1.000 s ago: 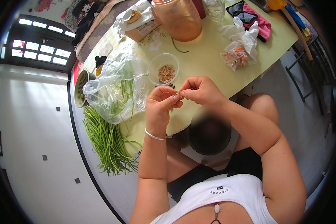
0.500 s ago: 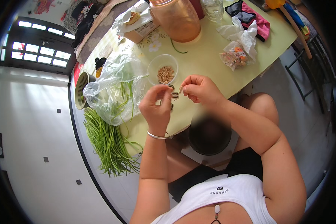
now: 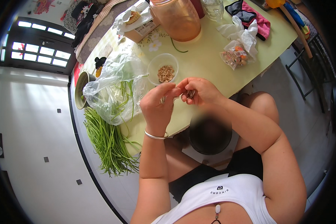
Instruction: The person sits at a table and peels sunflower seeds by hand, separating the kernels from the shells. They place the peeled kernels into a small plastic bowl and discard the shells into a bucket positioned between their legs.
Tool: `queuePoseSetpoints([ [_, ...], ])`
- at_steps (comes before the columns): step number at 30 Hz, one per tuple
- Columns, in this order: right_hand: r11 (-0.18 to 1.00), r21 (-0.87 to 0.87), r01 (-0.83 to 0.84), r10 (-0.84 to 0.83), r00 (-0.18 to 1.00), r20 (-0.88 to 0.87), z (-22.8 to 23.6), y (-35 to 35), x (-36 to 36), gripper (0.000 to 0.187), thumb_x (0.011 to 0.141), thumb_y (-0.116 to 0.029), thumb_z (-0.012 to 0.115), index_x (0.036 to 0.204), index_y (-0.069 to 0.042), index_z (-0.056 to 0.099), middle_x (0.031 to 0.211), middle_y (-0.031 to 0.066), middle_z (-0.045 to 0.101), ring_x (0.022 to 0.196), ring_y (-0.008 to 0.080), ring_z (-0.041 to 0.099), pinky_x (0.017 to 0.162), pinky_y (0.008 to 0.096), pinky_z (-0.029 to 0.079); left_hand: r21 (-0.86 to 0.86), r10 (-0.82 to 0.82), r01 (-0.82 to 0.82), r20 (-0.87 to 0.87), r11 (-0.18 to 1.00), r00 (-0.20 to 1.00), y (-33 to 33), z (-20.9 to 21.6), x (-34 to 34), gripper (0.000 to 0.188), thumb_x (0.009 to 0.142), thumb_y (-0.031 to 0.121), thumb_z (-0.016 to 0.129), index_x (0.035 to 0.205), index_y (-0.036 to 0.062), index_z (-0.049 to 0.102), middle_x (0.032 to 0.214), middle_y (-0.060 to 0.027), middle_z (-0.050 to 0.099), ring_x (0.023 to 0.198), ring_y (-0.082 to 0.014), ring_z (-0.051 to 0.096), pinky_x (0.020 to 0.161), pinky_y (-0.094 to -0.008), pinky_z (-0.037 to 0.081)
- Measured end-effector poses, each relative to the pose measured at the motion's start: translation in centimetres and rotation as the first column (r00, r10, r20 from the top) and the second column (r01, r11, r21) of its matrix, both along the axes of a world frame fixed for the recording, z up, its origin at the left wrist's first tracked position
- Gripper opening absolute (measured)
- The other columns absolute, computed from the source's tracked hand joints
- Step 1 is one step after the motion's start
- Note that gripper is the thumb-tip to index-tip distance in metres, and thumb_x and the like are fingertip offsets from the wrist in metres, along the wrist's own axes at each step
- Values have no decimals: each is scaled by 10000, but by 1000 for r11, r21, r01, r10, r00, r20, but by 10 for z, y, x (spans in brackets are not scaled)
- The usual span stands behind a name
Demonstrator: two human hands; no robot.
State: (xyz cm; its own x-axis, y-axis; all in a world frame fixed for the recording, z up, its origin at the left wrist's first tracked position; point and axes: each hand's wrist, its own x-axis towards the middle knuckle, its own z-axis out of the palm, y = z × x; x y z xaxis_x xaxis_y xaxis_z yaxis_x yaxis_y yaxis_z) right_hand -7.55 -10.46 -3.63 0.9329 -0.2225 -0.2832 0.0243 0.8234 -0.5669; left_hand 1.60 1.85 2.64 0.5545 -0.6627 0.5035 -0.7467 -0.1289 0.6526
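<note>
My left hand [image 3: 158, 102] and my right hand [image 3: 199, 91] meet at the fingertips over the near edge of the table. Both have their fingers curled and pinched. Small dark-and-pale pieces [image 3: 190, 93], which look like striped seeds or shells, show in the curled fingers of my right hand. What my left fingertips pinch is too hidden to name. Just beyond my hands stands a clear plastic bowl [image 3: 151, 68] with brown, shelled-looking kernels [image 3: 165, 74] in it.
Left of my hands lie a crumpled plastic bag [image 3: 112, 89] and a bundle of long green stems [image 3: 108, 143]. An orange-tinted jar [image 3: 175, 22] stands at the back. A snack packet [image 3: 235, 56] lies right. Between my knees is a black bin [image 3: 210, 136].
My hands have come together, closing the gap between their fingertips. The striped pieces once seen beside my left fingers now show in my right hand.
</note>
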Motion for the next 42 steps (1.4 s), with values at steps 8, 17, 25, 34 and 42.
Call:
queuePoseSetpoints([
  [8, 991, -56, 123, -127, 988, -90, -3, -2, -1, 194, 901, -147, 465, 861, -16, 603, 767, 66, 596, 597, 93, 491, 504, 226, 361, 315, -113, 1, 335, 949, 935, 6, -31, 17, 119, 715, 7, 697, 818, 64, 710, 796, -73, 656, 700, -234, 636, 607, -330, 503],
  [17, 989, -124, 80, -93, 990, -104, 4, -3, -5, 133, 879, -134, 504, 853, -37, 592, 741, 35, 590, 580, 71, 486, 499, 209, 362, 517, -105, -95, 344, 851, 933, 0, -38, 12, 135, 712, -15, 640, 812, 77, 633, 779, -83, 598, 712, -289, 603, 626, -382, 489],
  [25, 975, -222, 7, -40, 989, -144, 6, 0, -3, 84, 854, -80, 530, 860, -24, 593, 743, 40, 590, 576, 75, 491, 496, 219, 375, 249, -26, -22, 186, 968, 982, 5, -35, 11, 127, 722, -34, 677, 825, 41, 672, 760, -90, 635, 635, -211, 608, 576, -303, 488],
  [34, 957, -290, -32, -13, 988, -153, 3, 3, -5, 124, 825, -123, 606, 881, -14, 626, 739, 40, 610, 573, 77, 495, 508, 224, 383, -28, 44, -44, 16, 999, 999, 1, -22, -7, 119, 741, -56, 710, 838, 13, 704, 759, -62, 677, 637, -104, 604, 607, -225, 487],
  [42, 813, -573, -106, 0, 983, -181, 1, 4, -4, 169, 808, -159, 653, 769, 4, 672, 656, 40, 623, 580, 84, 520, 532, 240, 408, -91, 93, -97, -44, 991, 995, 1, -28, -5, 112, 783, -35, 690, 885, 10, 689, 798, -108, 673, 661, -166, 627, 607, -254, 507],
])
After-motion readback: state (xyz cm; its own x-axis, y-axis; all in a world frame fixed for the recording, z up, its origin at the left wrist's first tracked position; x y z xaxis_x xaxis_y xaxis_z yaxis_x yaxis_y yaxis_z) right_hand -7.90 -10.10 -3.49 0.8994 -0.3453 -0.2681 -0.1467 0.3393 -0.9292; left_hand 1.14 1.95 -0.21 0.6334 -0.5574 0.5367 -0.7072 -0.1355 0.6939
